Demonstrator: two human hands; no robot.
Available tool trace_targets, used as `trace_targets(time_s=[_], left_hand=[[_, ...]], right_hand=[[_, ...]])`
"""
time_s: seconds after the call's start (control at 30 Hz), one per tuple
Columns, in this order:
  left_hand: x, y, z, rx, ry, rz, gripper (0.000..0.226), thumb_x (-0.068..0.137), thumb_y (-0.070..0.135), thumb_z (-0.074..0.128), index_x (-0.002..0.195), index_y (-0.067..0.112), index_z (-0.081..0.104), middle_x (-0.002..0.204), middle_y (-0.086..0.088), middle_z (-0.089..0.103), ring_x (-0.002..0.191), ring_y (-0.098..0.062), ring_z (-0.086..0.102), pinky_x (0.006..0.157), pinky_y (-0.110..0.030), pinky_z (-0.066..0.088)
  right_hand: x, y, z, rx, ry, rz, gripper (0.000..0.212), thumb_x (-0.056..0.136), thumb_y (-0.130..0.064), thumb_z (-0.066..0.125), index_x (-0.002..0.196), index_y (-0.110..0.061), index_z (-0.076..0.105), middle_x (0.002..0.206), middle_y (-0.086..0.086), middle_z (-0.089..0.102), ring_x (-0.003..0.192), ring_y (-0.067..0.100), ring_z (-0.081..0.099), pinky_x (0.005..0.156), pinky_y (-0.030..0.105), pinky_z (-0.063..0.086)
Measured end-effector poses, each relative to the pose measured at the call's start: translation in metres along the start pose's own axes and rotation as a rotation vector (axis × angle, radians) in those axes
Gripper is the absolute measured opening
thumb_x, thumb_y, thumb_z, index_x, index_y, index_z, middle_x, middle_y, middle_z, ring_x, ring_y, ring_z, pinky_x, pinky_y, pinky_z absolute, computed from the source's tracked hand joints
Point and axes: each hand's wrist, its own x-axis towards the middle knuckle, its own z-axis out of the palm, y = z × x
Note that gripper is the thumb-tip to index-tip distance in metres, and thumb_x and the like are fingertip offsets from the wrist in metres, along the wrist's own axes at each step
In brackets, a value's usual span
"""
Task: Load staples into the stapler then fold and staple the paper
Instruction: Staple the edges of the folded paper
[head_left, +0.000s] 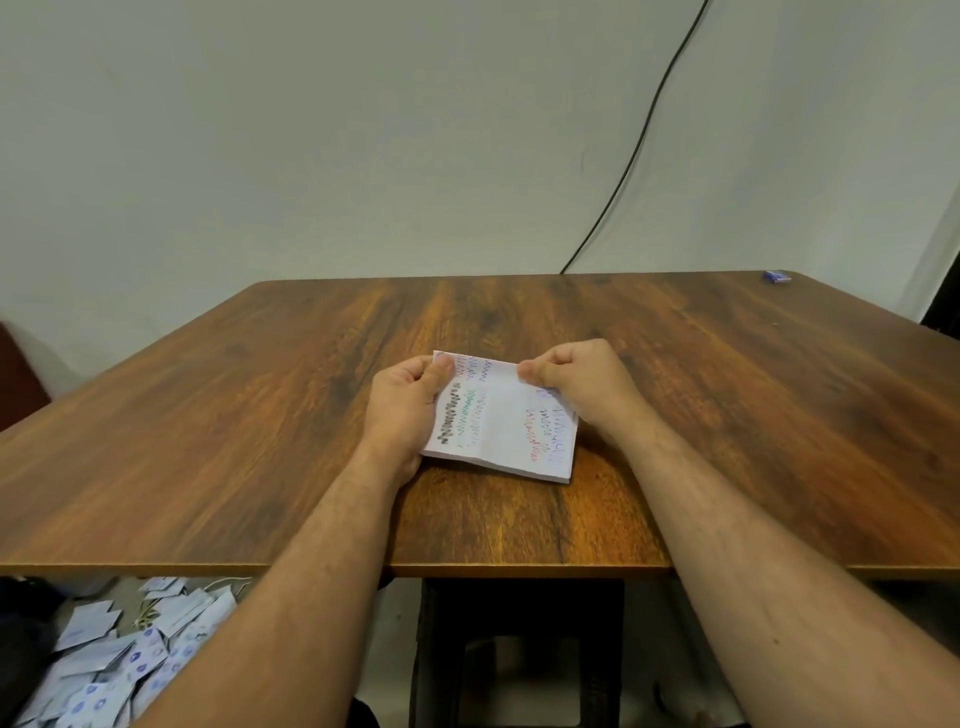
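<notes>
A folded white paper (506, 428) with coloured zigzag scribbles lies near the middle of the wooden table (260, 415). My left hand (402, 410) pinches its far left corner between thumb and curled fingers. At the far edge, right of centre, my right hand (582, 382) pinches the paper the same way. The paper's near edge rests on the table. No stapler is in view.
A small blue box (777, 276) sits at the table's far right corner. A black cable (644, 140) runs down the wall behind. Several folded papers (114, 660) lie heaped on the floor at lower left. A dark stool (519, 649) stands under the table.
</notes>
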Motion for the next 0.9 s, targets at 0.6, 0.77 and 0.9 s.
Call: trace_targets(time_s=[0.6,0.77,0.9], left_hand=[[-0.001,0.007,-0.007,-0.133,0.118,-0.058,0.032,0.098,0.008,0.06,0.121,0.029,0.054,0.114,-0.009,0.071,0.088,-0.025,0.078,0.066,-0.037,0.063],[-0.002,0.008,-0.004,-0.191,0.193,-0.029,0.02,0.102,0.016,0.056,0.105,0.018,0.076,0.114,-0.007,0.076,0.095,-0.022,0.077,0.08,-0.037,0.061],[-0.003,0.01,-0.004,-0.233,0.184,-0.032,0.028,0.106,0.018,0.048,0.116,0.014,0.073,0.112,-0.006,0.078,0.1,-0.02,0.076,0.084,-0.034,0.059]], right_hand=[[0.002,0.024,0.007,0.3,0.306,0.068,0.038,0.102,-0.042,0.052,0.09,-0.017,0.077,0.069,0.001,0.074,0.058,0.015,0.068,0.054,0.031,0.051],[-0.005,0.025,0.013,-0.209,0.399,-0.204,0.023,0.101,-0.018,0.056,0.113,-0.018,0.076,0.105,-0.002,0.074,0.089,0.007,0.06,0.074,0.019,0.044],[-0.006,0.022,0.019,-0.577,0.266,-0.254,0.029,0.096,-0.022,0.059,0.122,-0.014,0.07,0.121,0.001,0.062,0.116,0.017,0.047,0.093,0.031,0.044]])
